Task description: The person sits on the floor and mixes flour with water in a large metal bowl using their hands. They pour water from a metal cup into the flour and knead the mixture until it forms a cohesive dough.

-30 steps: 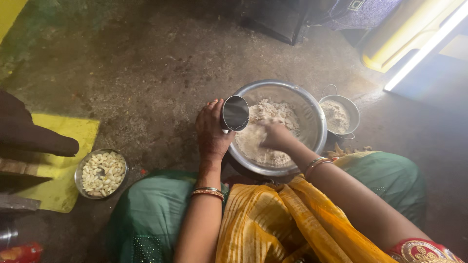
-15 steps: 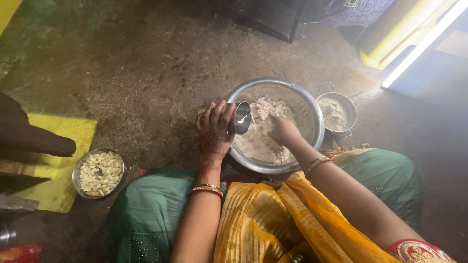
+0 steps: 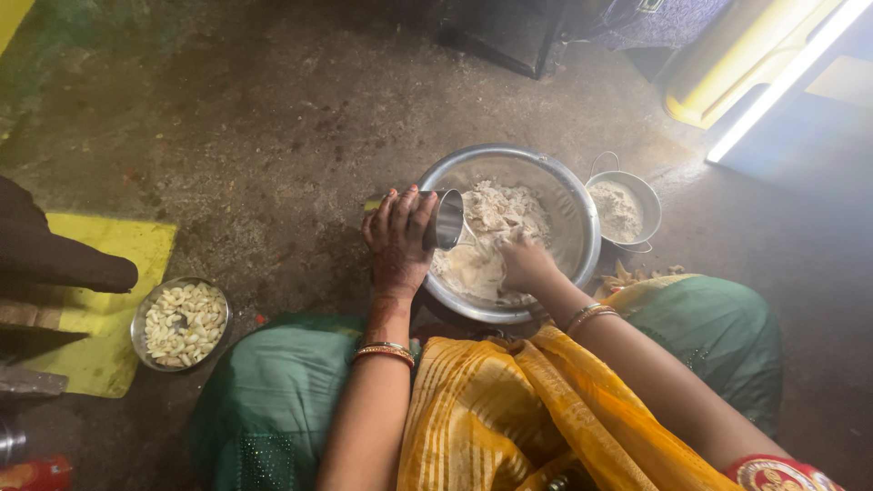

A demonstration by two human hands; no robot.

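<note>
A wide steel bowl [image 3: 582,214] sits on the floor in front of me, holding pale flour and dough [image 3: 496,218]. My left hand [image 3: 397,238] grips a small steel cup [image 3: 446,219], tipped on its side over the bowl's left rim with its mouth toward the flour. My right hand [image 3: 526,261] is down inside the bowl, fingers pressed into the wet dough at the near side. Both wrists wear bangles.
A smaller steel pot with flour [image 3: 622,209] stands just right of the bowl. A small steel dish of peeled pale pieces [image 3: 182,322] rests on a yellow mat [image 3: 109,300] at left. Another person's dark limb [image 3: 64,259] lies over the mat. A dark box [image 3: 509,32] stands behind.
The left hand has tipped the cup from facing me to lying sideways over the bowl's rim. The right hand has stayed in the dough, shifting slightly toward the near side.
</note>
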